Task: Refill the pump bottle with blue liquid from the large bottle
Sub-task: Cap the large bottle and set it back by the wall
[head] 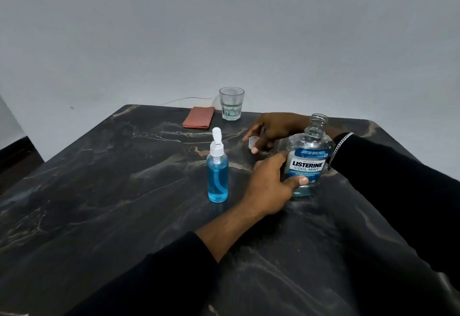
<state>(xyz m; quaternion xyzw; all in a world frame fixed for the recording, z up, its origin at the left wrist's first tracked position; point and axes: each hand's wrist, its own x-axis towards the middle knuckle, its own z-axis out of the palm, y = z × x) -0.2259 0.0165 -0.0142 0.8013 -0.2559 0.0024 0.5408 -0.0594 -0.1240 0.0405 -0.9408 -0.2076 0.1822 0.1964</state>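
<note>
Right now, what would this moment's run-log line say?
left hand grips large bottle, uncapped | right hand holds cap | pump bottle upright, pump head on | pouring not started

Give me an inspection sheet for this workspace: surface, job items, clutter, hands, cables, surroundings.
Surface: dark marbled table.
Job's things: pump bottle upright, pump on, mostly full of blue; large bottle upright, uncapped, blue only near its base.
Clutter: glass and folded cloth at the far edge.
Grippers: left hand grips the large bottle; right hand pinches a clear cap.
Cables: thin wire behind the table.
Surroundings: plain grey wall.
</note>
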